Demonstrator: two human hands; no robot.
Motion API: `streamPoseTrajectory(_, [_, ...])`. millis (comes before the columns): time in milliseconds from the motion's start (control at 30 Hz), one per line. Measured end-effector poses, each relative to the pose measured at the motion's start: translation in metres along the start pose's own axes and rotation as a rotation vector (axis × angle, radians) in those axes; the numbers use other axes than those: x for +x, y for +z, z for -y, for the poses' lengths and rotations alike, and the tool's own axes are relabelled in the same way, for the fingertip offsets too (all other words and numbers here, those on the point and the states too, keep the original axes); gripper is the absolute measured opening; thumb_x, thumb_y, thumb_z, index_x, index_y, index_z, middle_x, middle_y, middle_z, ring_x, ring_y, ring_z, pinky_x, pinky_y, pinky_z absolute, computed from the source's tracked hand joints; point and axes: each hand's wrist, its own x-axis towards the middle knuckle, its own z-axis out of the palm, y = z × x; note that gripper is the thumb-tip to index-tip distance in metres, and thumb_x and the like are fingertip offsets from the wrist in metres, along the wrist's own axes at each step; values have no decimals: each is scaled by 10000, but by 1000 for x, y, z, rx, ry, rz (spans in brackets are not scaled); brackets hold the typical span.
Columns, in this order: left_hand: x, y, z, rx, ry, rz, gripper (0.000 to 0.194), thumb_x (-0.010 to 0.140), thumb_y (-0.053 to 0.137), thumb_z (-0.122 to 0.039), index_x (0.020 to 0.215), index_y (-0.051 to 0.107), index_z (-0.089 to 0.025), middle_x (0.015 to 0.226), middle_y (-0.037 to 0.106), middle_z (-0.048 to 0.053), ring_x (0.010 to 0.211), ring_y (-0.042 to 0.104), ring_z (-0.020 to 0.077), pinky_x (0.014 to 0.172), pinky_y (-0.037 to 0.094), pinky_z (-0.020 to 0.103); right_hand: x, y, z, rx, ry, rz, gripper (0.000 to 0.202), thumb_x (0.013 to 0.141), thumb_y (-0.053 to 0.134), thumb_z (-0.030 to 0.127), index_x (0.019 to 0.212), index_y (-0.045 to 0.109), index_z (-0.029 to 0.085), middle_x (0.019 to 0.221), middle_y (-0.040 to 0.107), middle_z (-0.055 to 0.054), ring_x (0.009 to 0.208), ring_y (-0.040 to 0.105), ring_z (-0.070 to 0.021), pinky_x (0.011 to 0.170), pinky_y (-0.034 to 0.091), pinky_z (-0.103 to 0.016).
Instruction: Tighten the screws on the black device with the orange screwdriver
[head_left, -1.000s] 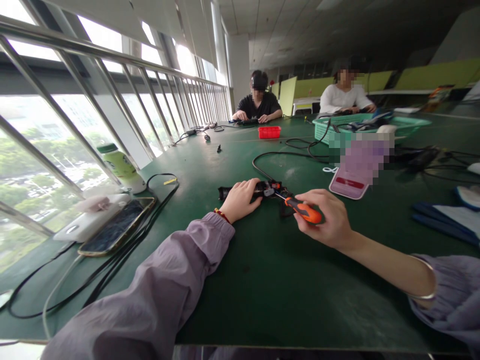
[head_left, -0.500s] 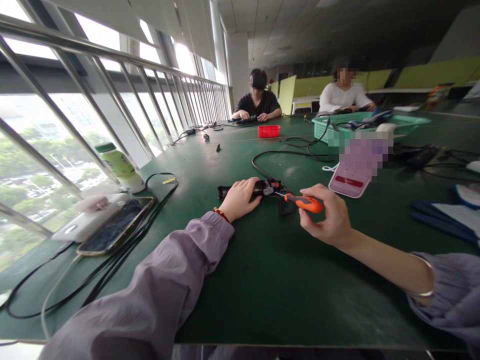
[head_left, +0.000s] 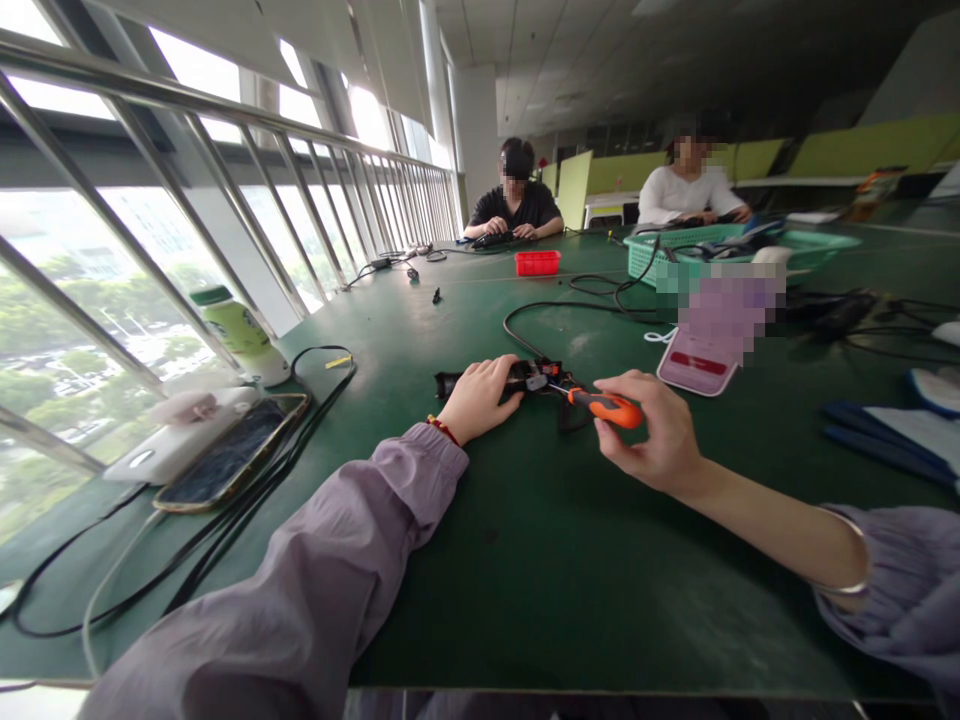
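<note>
A black device (head_left: 448,385) with a cable lies on the green table, and its right end shows orange and grey inner parts. My left hand (head_left: 484,398) is wrapped over its middle and presses it to the tabletop. The orange and grey screwdriver (head_left: 616,409) points left, its tip among the exposed parts. Around its handle end are the thumb and fingers of my right hand (head_left: 656,430), curved to either side of the grip.
Left: a phone (head_left: 234,452), a white power bank (head_left: 176,440), a green bottle (head_left: 241,335) and loose cables. Beyond the device: a red tray (head_left: 537,263), a green basket (head_left: 817,245) and a pink phone case (head_left: 697,362). Two people sit at the far side.
My right hand has shifted very slightly left with the screwdriver handle. My left hand and the device have stayed put. The far person in black has moved their hands a little.
</note>
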Motion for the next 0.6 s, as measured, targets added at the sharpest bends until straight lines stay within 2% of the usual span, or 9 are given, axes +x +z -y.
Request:
streamPoseTrajectory(133, [0,0,1,-1,2,-4,404,832,473,-327,1184,416,-134,1034,609,97,979,571,228,876,426,359,2,-1,2,0,6,54,258,733,597,197,980,524,221,751,635,-8,625,592,-161,647,518,-327])
streamPoseTrajectory(300, [0,1,0,-13,-1,-6,393,830,476,-322,1177,418,-146,1020,612,91,980,573,226,875,426,361,2,0,2,-1,-12,-29,371,711,598,175,1070,507,202,849,640,-48,727,614,-190,640,515,-325])
streamPoseTrajectory(500, [0,1,1,-15,5,-11,386,831,472,-321,1176,416,-157,1029,609,85,979,570,222,881,421,360,2,-1,2,0,-24,61,270,711,612,195,966,528,222,712,627,4,640,605,-168,664,520,-327])
streamPoseTrajectory(600, [-1,1,1,-14,3,-10,388,830,472,-321,1173,419,-149,1023,609,90,980,570,225,879,422,361,2,-1,2,-9,-13,26,303,715,601,190,1005,522,225,772,638,-14,660,611,-174,645,519,-327])
